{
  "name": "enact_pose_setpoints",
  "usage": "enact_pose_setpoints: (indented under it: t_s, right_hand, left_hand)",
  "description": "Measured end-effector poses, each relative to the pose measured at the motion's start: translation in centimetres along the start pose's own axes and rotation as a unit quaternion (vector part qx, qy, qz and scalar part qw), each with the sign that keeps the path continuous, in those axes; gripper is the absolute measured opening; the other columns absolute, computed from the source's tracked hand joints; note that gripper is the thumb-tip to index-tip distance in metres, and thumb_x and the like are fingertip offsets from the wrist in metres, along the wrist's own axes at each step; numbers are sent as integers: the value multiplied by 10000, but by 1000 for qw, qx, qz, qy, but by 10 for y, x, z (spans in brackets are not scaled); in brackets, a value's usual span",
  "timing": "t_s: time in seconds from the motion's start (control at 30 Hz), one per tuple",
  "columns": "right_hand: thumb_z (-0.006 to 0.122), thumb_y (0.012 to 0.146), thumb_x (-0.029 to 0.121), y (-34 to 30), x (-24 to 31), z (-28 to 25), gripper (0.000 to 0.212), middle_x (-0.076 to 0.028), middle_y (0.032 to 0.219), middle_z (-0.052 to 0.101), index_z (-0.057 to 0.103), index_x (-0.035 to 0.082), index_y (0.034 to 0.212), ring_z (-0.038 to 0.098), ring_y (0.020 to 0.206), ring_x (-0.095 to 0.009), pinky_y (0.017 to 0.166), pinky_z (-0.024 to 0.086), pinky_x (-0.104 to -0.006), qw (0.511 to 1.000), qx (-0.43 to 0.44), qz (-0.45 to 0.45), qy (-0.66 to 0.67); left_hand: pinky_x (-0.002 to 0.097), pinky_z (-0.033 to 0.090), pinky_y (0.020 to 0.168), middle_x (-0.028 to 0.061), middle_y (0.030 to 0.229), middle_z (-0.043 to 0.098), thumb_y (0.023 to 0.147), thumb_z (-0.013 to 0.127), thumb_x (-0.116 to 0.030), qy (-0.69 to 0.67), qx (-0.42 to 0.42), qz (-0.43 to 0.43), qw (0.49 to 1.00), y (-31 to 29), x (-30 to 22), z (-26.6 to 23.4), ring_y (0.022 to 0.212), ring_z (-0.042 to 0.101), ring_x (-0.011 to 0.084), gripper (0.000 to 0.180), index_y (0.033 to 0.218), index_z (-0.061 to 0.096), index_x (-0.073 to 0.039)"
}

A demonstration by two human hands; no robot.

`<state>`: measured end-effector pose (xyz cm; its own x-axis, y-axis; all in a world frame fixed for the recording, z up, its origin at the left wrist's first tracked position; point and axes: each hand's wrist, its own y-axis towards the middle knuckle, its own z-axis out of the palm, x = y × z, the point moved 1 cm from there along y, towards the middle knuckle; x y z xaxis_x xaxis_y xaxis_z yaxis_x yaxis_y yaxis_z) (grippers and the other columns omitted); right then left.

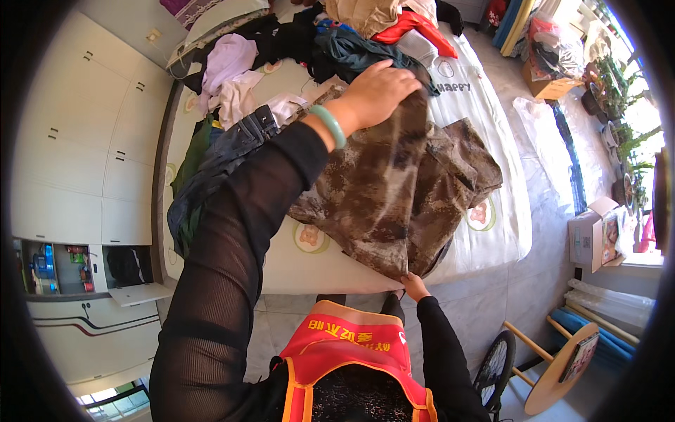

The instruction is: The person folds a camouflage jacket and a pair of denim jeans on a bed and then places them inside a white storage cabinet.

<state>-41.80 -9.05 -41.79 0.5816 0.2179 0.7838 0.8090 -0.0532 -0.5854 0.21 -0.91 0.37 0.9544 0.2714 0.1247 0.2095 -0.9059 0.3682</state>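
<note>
A brown camouflage garment (373, 190) lies spread and partly folded on the bed; whether it is a jacket or trousers I cannot tell. Across its far end reaches my left hand (376, 95), a pale green bangle on the wrist. Its fingers are stretched out and rest on the cloth. At the bed's near edge my right hand (416, 287) is closed, pinching the garment's near corner. One part of the garment (464, 162) fans out to the right in creases. My left forearm covers some of the bedding and clothes beneath it.
Heaped clothes lie at the bed's far end, among them a red piece (415, 35), a dark green one (351, 53) and a lilac one (228, 60). Jeans (232, 144) lie on the left. White cabinets (77, 141) flank the bed; a cardboard box (594, 235) and a round stool (562, 369) stand right.
</note>
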Motion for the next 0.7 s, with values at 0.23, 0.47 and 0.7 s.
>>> enact_pose_setpoints:
  t_s: [0.23, 0.47, 0.7]
  right_hand:
    - [676, 751, 181, 6, 9, 5, 307, -93, 850, 628, 576, -51, 926, 558, 791, -152, 687, 446, -323, 992, -33, 67, 101]
    - [676, 783, 159, 3, 65, 16, 305, -60, 941, 618, 570, -49, 979, 562, 850, -133, 731, 435, -258, 967, -76, 214, 115]
    - [637, 803, 73, 6, 82, 16, 161, -18, 841, 608, 566, -6, 925, 540, 751, -103, 663, 432, -255, 971, -145, 177, 75]
  left_hand:
    - [425, 433, 785, 107, 909, 586, 800, 557, -111, -157, 256, -297, 906, -295, 103, 62, 916, 542, 327, 127, 921, 579, -81]
    - [413, 446, 772, 201, 1098, 546, 782, 655, -246, -109, 68, -681, 721, -554, 94, 159, 889, 578, 291, 455, 1114, 505, 27]
    - [343, 441, 724, 104, 950, 577, 767, 689, -210, -320, -187, -820, 437, -570, 98, 216, 818, 542, 201, 382, 1019, 532, 31]
